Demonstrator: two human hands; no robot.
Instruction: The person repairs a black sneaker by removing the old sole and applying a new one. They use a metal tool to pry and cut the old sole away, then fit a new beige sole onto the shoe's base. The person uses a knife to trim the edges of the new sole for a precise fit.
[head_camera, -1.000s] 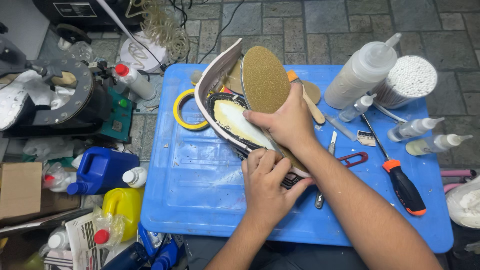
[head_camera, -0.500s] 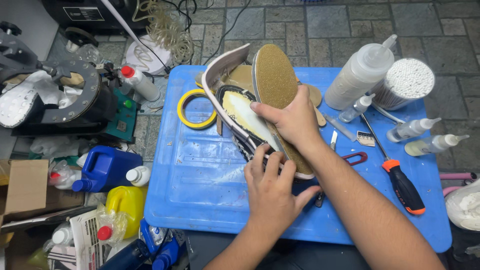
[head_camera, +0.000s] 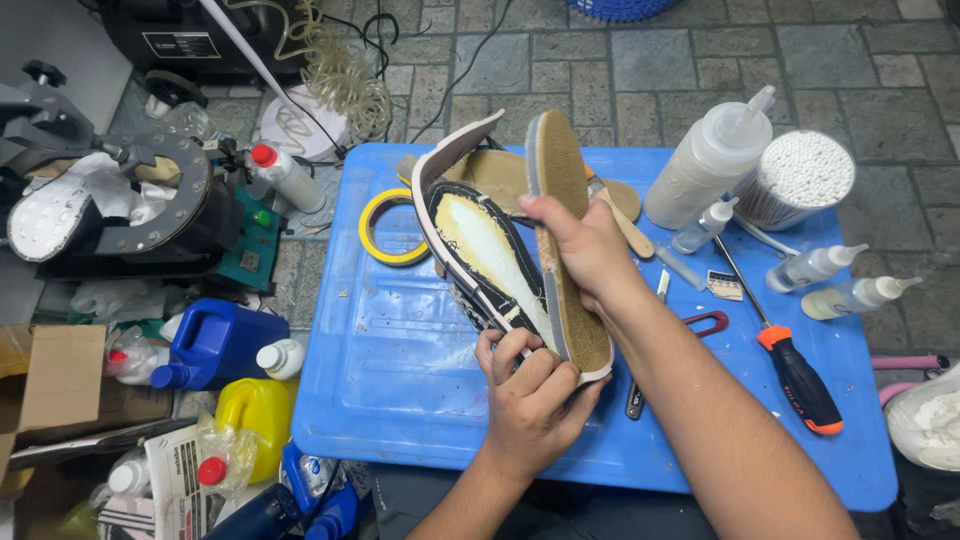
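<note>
- Left hand (head_camera: 530, 395), low in the centre of the frame, comes up from the bottom edge, its fingers (head_camera: 510, 345) curled and gripping the near end of the shoe (head_camera: 490, 250).
- Right hand (head_camera: 585, 250), arm slanting in from the lower right, has its fingers clamped over the sole (head_camera: 570, 300), which stands peeled away from the shoe's glue-streaked underside.
- Shoe is held above the blue worktop (head_camera: 400, 340), mid-frame.
- Beyond lie the yellow tape roll (head_camera: 385, 228) centre-left, orange-handled screwdriver (head_camera: 795, 375) right, and squeeze bottle (head_camera: 710, 160) upper right.
</note>
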